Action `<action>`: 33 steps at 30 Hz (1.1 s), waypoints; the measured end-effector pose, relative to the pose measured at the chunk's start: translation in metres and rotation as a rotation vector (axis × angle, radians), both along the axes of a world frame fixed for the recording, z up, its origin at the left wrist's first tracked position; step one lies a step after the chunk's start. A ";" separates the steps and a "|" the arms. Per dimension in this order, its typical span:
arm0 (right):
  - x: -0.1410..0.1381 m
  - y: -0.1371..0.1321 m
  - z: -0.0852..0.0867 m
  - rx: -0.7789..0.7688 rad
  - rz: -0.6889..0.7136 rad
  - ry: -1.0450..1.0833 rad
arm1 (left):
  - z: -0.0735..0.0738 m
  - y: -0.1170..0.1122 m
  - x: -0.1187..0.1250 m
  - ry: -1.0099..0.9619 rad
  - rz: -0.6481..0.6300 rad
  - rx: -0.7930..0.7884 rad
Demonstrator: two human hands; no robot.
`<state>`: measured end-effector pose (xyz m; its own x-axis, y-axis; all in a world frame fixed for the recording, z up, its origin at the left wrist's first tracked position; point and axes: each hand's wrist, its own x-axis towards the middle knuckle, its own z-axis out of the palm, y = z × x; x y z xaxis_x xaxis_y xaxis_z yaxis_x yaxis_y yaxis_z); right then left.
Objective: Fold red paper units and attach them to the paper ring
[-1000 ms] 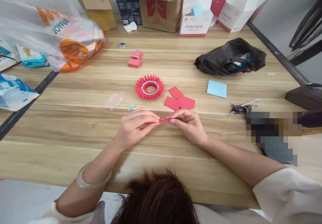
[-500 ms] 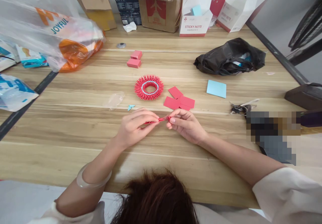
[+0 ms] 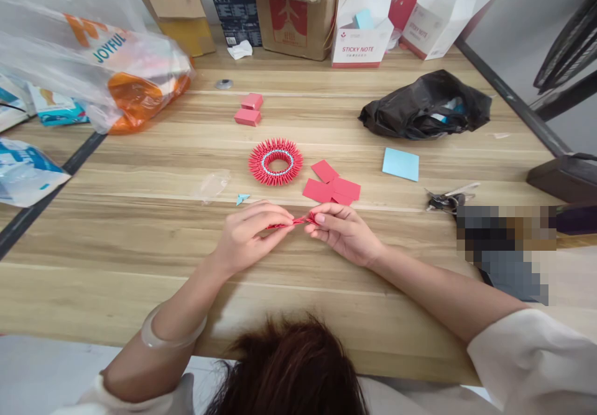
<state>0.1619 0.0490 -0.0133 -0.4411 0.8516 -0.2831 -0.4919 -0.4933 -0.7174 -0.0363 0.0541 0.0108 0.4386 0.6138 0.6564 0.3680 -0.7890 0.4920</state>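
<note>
Both hands pinch one small folded red paper piece (image 3: 301,220) just above the wooden table (image 3: 140,247). My left hand (image 3: 249,236) grips its left end with fingers closed. My right hand (image 3: 342,231) pinches the right end between thumb and fingertips. Beyond the hands lies a red ring of folded paper units (image 3: 275,162) with a pale blue inner edge. Right of the ring sit a few loose red paper squares (image 3: 332,186). A tiny blue folded triangle (image 3: 242,198) lies left of the hands.
A blue sticky note pad (image 3: 400,163), a black plastic bag (image 3: 425,114) and keys (image 3: 443,200) are to the right. Red note stacks (image 3: 249,109) sit farther back. Cardboard boxes (image 3: 293,10), a sticky note box (image 3: 360,35) and a clear plastic bag (image 3: 93,54) line the back and left.
My right hand has shifted slightly left and turned its fingers inward on the red paper, folding its right end. The left hand has stayed in place.
</note>
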 end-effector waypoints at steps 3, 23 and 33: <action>0.000 0.000 -0.001 0.004 -0.010 0.003 | 0.001 0.000 0.000 -0.001 0.001 0.005; 0.001 0.002 -0.005 0.048 -0.013 0.032 | 0.000 0.000 0.000 0.014 -0.009 -0.003; 0.001 0.001 -0.003 0.002 -0.006 0.073 | -0.002 0.001 0.000 -0.015 -0.031 0.013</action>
<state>0.1633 0.0500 -0.0159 -0.4551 0.8550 -0.2487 -0.5457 -0.4885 -0.6808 -0.0364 0.0551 0.0092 0.4472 0.5913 0.6711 0.3359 -0.8064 0.4867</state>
